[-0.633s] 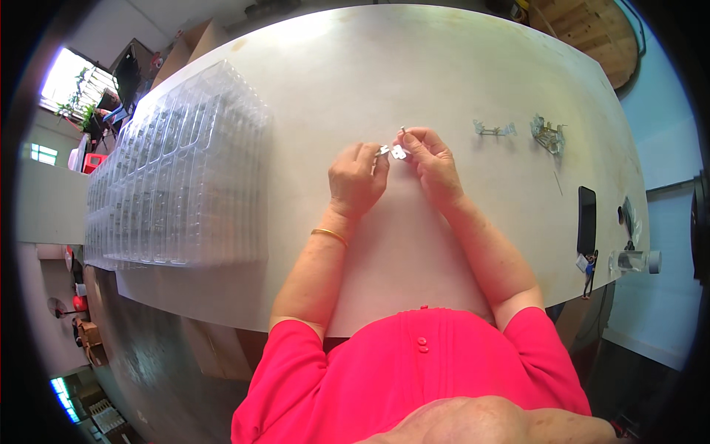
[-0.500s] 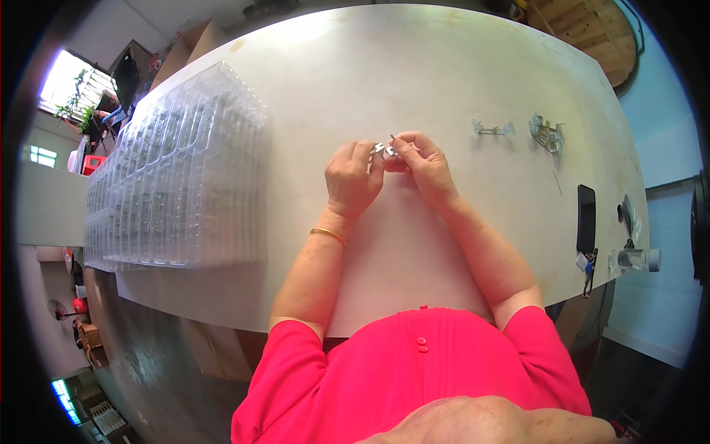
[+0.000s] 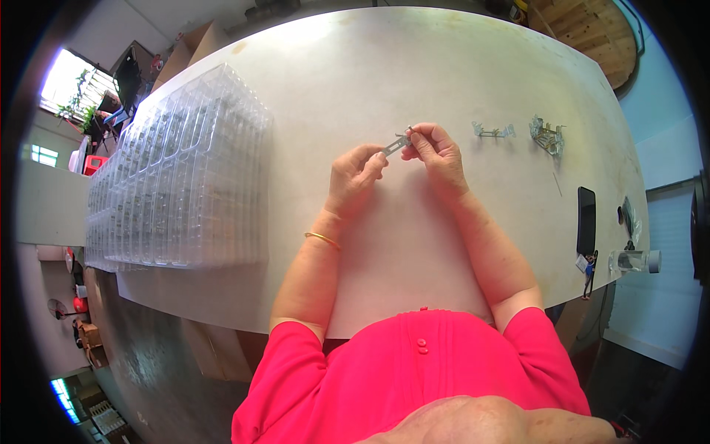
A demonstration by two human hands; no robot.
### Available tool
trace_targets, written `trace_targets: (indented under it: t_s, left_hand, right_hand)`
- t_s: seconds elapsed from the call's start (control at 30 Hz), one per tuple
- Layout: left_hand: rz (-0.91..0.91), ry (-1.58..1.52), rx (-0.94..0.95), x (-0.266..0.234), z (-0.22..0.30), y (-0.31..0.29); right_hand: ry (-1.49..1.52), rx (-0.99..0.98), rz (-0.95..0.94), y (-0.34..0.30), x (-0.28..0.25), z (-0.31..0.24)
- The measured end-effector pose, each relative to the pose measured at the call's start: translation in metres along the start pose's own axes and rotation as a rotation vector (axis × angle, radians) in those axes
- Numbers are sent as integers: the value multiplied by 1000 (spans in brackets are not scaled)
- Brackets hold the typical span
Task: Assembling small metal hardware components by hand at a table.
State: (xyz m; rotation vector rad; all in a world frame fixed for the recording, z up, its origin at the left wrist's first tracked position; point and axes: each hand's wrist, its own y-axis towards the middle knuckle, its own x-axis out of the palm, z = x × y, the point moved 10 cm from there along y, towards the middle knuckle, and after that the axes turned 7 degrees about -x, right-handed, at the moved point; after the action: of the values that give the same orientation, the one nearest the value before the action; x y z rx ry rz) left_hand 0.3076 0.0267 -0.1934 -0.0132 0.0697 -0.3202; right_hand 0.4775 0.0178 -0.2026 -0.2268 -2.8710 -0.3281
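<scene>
A bright red short-sleeved garment point(image 3: 421, 370) occupies the lower centre of the frame. A thin gold-coloured bracelet point(image 3: 322, 240) encircles the left forearm. At frame centre, a flat silver-grey slotted metal strip point(image 3: 394, 147) is held above the pale, smooth surface point(image 3: 333, 81), tilted up toward the right. The left hand point(image 3: 356, 177) pinches its lower-left end between thumb and fingers; the right hand point(image 3: 441, 161) is closed on its upper-right end.

Right side of the frame: a transparent bottle with a pale cap point(image 3: 632, 261) lies on its side near a black rectangular phone point(image 3: 586, 220). Left side: a tall stack of clear plastic compartment trays point(image 3: 185, 177). Upper right: a narrow silver metal bracket assembly point(image 3: 494, 132) lies near a tangled cluster of metal parts point(image 3: 547, 137). Beyond the surface, far upper right: a brown round wooden tabletop point(image 3: 592, 37).
</scene>
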Motion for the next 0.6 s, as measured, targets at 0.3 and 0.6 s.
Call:
trace_targets:
  t_s: [0.3,0.6]
  left_hand:
    - [117,-79,-78,-6,-10,4]
    - [322,368,314,-5,25,-8]
  right_hand:
    - [-313,-288,117,-3,-10,-20]
    - [-570,-308,-14,-15,19,-36]
